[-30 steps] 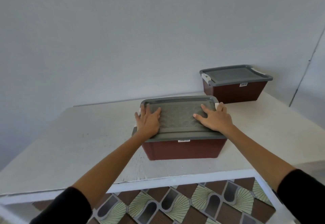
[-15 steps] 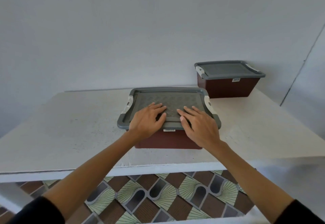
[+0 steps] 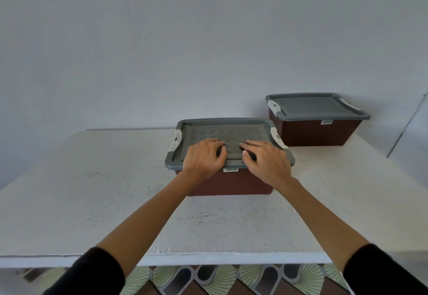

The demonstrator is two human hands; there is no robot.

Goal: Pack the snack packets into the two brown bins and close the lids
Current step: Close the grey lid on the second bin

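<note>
two brown bins stand on the white desk (image 3: pixel 92 178), both with their grey lids on. the near bin (image 3: pixel 231 183) sits about midway between the desk's left and right edges, nearer the back edge than the front. its grey lid (image 3: pixel 222 132) lies flat on it, with a white latch (image 3: pixel 176 140) at the left end and another (image 3: pixel 276 136) at the right end. a small white barcode label (image 3: pixel 230 169) shows on the front rim.

the left hand (image 3: pixel 203 158) rests on the front part of this lid, left of its middle, fingers loosely bent with the tips down on the ribbed surface, closed round nothing. the right hand (image 3: pixel 266 162) lies just beside it on the front right part of the lid, fingers bent the same way, tips on the lid, also gripping nothing. the two sets of fingertips are close but apart.

the far bin (image 3: pixel 317 132) stands at the back right corner of the desk, near the grey wall (image 3: pixel 208 39), its lid (image 3: pixel 310 105) on and white latches at both ends. it is apart from the near bin.

black sleeves (image 3: pixel 97 271) cover both upper forearms. patterned floor tiles (image 3: pixel 208 278) show below the front edge.
</note>
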